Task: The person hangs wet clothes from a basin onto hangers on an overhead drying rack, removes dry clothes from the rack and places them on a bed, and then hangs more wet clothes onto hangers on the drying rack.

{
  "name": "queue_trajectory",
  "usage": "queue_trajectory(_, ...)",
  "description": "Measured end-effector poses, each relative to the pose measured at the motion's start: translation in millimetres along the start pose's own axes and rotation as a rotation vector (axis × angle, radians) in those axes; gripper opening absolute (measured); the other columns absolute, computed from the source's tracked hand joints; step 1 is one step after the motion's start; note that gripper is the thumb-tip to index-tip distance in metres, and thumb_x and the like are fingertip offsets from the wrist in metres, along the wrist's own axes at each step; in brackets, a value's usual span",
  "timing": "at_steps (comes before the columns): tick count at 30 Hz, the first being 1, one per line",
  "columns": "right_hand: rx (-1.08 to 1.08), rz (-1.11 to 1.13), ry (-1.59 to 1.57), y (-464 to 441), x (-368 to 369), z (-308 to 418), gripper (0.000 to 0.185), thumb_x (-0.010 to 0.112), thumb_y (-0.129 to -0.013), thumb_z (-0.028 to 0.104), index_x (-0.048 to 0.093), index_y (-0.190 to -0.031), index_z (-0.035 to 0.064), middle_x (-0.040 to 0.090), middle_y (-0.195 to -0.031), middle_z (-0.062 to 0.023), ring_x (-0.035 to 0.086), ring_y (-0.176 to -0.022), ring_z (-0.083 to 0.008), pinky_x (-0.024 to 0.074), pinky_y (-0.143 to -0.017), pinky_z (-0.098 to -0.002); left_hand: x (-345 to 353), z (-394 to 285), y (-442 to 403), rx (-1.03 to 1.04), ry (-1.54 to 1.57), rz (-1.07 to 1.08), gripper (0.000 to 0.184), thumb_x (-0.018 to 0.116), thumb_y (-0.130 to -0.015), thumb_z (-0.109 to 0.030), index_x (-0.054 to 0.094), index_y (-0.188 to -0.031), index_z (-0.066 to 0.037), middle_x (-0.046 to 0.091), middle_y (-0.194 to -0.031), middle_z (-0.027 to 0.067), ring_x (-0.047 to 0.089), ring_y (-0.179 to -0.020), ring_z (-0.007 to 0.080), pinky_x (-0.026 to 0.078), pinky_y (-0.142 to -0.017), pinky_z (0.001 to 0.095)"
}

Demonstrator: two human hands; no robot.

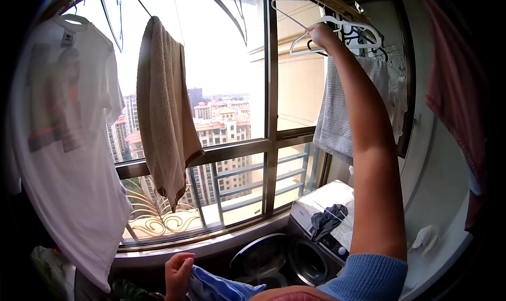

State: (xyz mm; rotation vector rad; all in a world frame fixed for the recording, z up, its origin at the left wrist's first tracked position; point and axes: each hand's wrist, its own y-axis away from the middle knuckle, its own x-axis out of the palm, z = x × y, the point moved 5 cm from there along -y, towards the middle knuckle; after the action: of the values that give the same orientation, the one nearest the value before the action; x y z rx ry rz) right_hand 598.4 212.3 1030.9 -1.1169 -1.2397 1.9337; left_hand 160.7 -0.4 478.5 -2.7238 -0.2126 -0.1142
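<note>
My right hand (322, 36) reaches high up toward the hanging rail, its fingers closed around a white clothes hanger (345, 23). Low in the view, my left hand (179, 273) is closed on a blue garment (213, 285), which bunches to the right of the fist. The garment's kind cannot be made out. A grey towel (333, 114) hangs just behind my raised forearm, which hides part of it. More hangers, white and dark, cluster around my right hand.
A white T-shirt (79, 90) and a brown towel (161, 106) hang before the window. Below right, a washing machine (307, 261) has its round door open, with a dark cloth (328, 221) on top. A maroon garment (457, 90) hangs at far right.
</note>
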Motion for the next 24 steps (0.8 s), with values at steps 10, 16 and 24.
queue_trajectory(10, 0.312, 0.196, 0.183, -49, 13, 58, 0.026, 0.042, -0.087, 0.009, 0.058, -0.071, -0.0032, 0.044, -0.05, -0.0104, 0.037, -0.037, -0.014, 0.028, -0.037, -0.0337, -29, 5, 17, -0.019, -0.096, -0.102, 0.015, 0.062, -0.085, -0.013, 0.065, -0.094, -0.001, 0.059, -0.071, -0.0028, 0.046, -0.063, 0.0019, 0.037, -0.057, 0.018)
queue_trajectory(16, 0.508, 0.264, 0.002, -57, 23, 50, 0.044, 0.045, -0.096, 0.036, 0.039, -0.06, 0.0109, 0.022, -0.046, 0.0034, 0.016, -0.035, -0.0087, 0.0138, -0.037, -0.03, -20, -2, 26, -0.036, -0.081, -0.184, 0.013, 0.061, -0.085, -0.011, 0.065, -0.091, -0.001, 0.057, -0.069, -0.0032, 0.045, -0.061, 0.0015, 0.036, -0.056, 0.018)
queue_trajectory(24, 0.495, 0.323, 0.013, -59, 18, 51, 0.04, 0.052, -0.093, 0.038, 0.044, -0.067, 0.0078, 0.028, -0.052, 0.0032, 0.022, -0.043, -0.0082, 0.0225, -0.042, -0.027, -2, 13, 37, -0.074, -0.049, -0.226, 0.012, 0.062, -0.084, -0.01, 0.065, -0.092, -0.002, 0.057, -0.069, -0.0032, 0.046, -0.061, 0.0016, 0.037, -0.056, 0.0178)
